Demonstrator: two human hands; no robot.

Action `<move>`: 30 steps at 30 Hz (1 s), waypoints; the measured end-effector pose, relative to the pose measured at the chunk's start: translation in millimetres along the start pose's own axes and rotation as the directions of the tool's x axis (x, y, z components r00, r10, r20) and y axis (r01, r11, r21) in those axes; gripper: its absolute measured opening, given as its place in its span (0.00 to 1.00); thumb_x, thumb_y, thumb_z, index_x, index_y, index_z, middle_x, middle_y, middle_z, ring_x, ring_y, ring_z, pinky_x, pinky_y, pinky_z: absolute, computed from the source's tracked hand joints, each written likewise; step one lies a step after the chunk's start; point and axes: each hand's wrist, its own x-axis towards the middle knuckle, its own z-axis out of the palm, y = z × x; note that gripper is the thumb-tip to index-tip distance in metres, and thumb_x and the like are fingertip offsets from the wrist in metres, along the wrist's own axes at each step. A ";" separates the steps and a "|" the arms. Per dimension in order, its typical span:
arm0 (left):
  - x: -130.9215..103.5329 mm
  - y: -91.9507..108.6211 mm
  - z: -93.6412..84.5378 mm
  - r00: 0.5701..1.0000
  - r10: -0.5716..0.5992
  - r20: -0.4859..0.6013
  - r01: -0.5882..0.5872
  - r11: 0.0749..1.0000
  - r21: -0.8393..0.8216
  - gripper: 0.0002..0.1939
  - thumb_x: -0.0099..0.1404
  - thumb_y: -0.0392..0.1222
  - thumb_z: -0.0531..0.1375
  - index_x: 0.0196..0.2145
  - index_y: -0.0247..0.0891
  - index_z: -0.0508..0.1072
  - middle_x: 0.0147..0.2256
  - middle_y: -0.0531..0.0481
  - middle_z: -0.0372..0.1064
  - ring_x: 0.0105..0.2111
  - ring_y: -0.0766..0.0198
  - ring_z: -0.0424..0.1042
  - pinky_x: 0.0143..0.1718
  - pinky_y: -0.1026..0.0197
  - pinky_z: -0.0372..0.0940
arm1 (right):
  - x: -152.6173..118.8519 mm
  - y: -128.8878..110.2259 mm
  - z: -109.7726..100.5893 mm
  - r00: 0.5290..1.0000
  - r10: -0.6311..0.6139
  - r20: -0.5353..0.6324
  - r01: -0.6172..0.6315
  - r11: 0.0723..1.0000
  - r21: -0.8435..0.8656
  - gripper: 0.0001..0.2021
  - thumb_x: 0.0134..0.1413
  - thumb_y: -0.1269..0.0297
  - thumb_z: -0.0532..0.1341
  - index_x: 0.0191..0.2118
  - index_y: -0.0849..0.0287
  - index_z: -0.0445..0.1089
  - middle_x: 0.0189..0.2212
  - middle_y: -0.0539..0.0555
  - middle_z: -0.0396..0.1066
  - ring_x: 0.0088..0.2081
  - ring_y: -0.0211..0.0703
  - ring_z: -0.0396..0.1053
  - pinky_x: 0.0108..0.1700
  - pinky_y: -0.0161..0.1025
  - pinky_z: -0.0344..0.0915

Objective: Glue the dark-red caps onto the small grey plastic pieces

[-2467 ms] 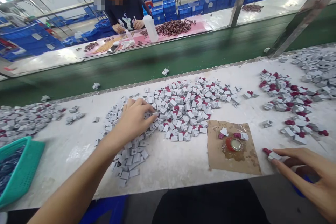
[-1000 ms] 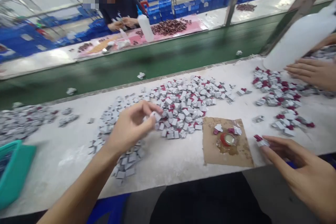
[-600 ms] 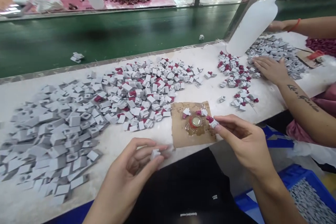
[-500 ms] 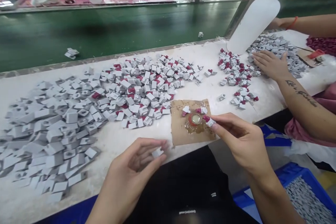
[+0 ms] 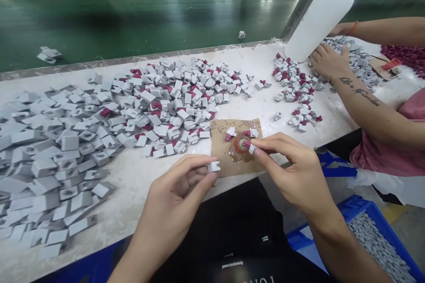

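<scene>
Between thumb and fingertips my left hand (image 5: 186,185) pinches a small grey plastic block (image 5: 214,166) with a notched end, just left of the cardboard piece. My right hand (image 5: 290,166) grips a grey and dark red plastic piece (image 5: 249,146), its red end over a small round red-rimmed dish (image 5: 239,143). Whether the red end touches the dish's contents, I cannot tell. Wet, glossy liquid surrounds the dish on the brown cardboard (image 5: 221,166). Two more grey and red pieces lie on that cardboard, one (image 5: 231,132) at the left and one (image 5: 250,133) behind the dish.
Loose grey blocks (image 5: 69,141) and grey-red pieces (image 5: 186,97) cover the table's left and middle. A smaller pile (image 5: 295,79) lies near a white squeeze bottle (image 5: 320,15). A co-worker's hand (image 5: 332,62) rests at right. Behind runs a green belt (image 5: 149,22); a blue crate (image 5: 375,212) stands below.
My right hand has moved left, bringing the red end over the dish. My left hand has risen, now showing its grey block more clearly. The view has shifted slightly.
</scene>
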 end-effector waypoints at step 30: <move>52.9 24.2 52.0 0.977 0.099 0.191 -0.022 0.928 -0.372 0.07 0.74 0.43 0.77 0.48 0.43 0.89 0.46 0.48 0.89 0.45 0.58 0.90 0.50 0.62 0.86 | 7.3 13.0 -0.3 0.970 0.239 0.039 -0.207 0.733 0.648 0.07 0.70 0.63 0.78 0.48 0.40 0.92 0.46 0.48 0.89 0.50 0.44 0.89 0.55 0.38 0.86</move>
